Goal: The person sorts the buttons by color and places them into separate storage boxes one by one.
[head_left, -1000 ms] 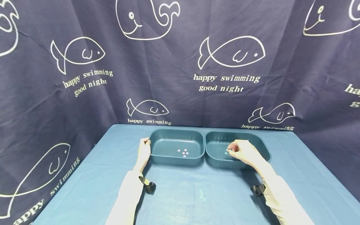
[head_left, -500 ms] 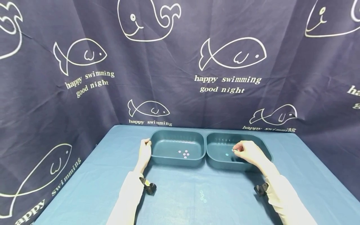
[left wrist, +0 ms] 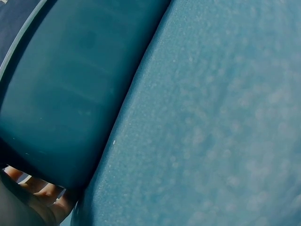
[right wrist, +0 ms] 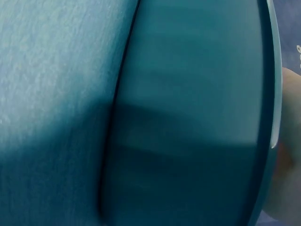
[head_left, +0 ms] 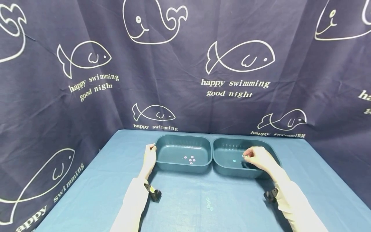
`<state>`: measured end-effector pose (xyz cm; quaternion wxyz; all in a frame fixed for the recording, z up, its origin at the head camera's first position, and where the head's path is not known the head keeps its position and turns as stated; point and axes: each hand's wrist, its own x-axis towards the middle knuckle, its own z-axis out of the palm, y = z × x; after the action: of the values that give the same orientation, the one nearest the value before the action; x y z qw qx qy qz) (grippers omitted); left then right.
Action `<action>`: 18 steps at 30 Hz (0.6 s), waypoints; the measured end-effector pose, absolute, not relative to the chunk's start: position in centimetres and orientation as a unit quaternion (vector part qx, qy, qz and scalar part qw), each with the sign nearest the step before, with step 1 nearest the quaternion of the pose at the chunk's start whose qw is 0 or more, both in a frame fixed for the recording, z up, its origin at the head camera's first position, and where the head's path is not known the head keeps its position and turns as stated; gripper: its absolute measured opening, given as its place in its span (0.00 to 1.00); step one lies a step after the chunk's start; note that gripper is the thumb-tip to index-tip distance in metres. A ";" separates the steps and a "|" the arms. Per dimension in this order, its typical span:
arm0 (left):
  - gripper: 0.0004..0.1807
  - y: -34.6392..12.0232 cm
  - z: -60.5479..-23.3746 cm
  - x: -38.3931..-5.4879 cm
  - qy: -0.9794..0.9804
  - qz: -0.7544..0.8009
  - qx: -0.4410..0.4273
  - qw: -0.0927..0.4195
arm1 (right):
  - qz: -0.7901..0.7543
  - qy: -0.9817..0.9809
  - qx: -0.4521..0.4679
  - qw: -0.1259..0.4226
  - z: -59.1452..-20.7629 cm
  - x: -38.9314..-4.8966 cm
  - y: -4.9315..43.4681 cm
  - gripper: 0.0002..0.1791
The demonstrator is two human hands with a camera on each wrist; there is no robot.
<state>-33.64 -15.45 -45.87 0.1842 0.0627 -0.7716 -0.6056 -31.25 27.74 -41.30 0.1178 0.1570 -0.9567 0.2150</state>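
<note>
Two dark teal bins stand side by side in the head view. At the left end of the left bin (head_left: 182, 167), my left hand (head_left: 149, 159) grips the wall, its fingers (left wrist: 47, 192) touching the bin's end. Several small pink button-like discs (head_left: 190, 160) lie on that bin's floor. My right hand (head_left: 259, 157) is over the right bin (head_left: 232, 170), thumb and index finger pinched around what looks like a tiny pale disc, mostly hidden. A small turquoise disc (head_left: 234, 160) lies in the right bin, left of the fingertips. The right wrist view hides the fingertips behind the bin wall.
Several pale green discs (head_left: 208, 205) lie in a short line on the blue tablecloth (head_left: 179, 199) in front of the bins. A dark curtain (head_left: 185, 64) with fish drawings hangs behind and beside the table.
My right hand has shifted rightward inside the right bin, away from the turquoise disc, fingertips still together. My left hand keeps its place on the left bin. The head view has tilted slightly.
</note>
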 end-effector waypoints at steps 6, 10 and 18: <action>0.15 -15.4 -45.9 -33.7 -0.772 -0.605 0.063 0.185 | 0.213 -0.959 0.150 0.115 -41.4 -31.3 28.0 0.08; 0.15 -15.4 -45.9 -33.7 -0.773 -0.604 0.061 0.183 | 0.214 -0.959 0.147 0.116 -41.4 -31.4 28.1 0.08; 0.14 -15.5 -45.8 -33.7 -0.772 -0.607 0.065 0.180 | 0.218 -0.958 0.151 0.110 -41.3 -31.3 28.2 0.09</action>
<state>-33.72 -15.45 -45.78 0.1801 0.0645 -0.7717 -0.6066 -31.27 28.16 -41.30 0.1097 0.1506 -0.9581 0.2177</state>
